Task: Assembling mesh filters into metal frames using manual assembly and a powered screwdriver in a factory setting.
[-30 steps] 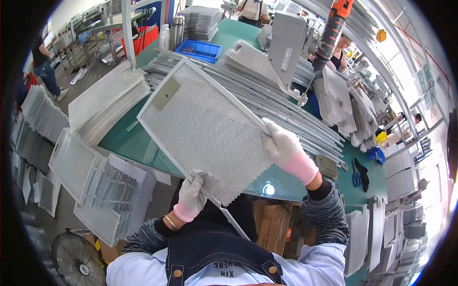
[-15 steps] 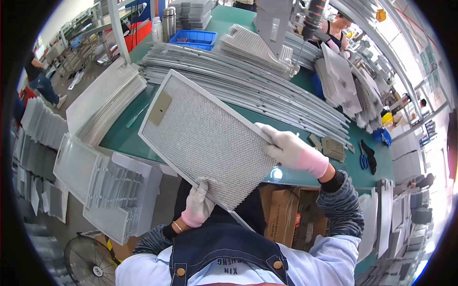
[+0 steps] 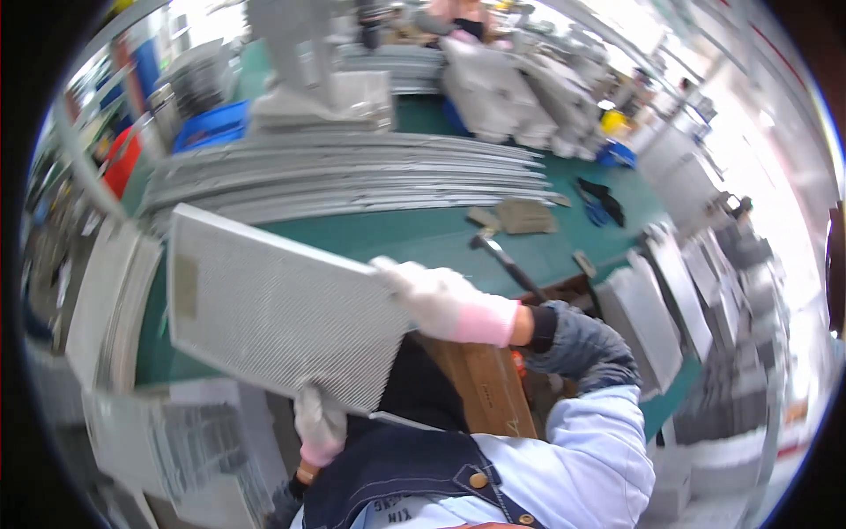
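Note:
A silver mesh filter panel point(image 3: 273, 309) in a thin metal frame is held tilted over the near edge of the green table. A beige plate point(image 3: 185, 288) is set in its far left end. My left hand point(image 3: 319, 425), in a white glove with a pink cuff, grips the lower frame edge. My right hand point(image 3: 441, 300), gloved the same way, is closed on the upper edge near the right end. There the mesh edge shows bare, and a frame strip point(image 3: 404, 420) sticks out below it. My fingertips are partly blurred.
Long metal frame strips point(image 3: 352, 181) lie stacked across the table. A hammer point(image 3: 511, 264), a beige plate stack point(image 3: 526, 216) and blue-handled snips point(image 3: 601, 203) lie to the right. Panels stand stacked at left point(image 3: 110, 300) and right point(image 3: 639, 326). An open cardboard box point(image 3: 489, 379) is below the table edge.
My view has swung to the right, so the table has shifted left and blurred. The panel is now more level, still in both hands. The hammer has come into sight beyond my right hand.

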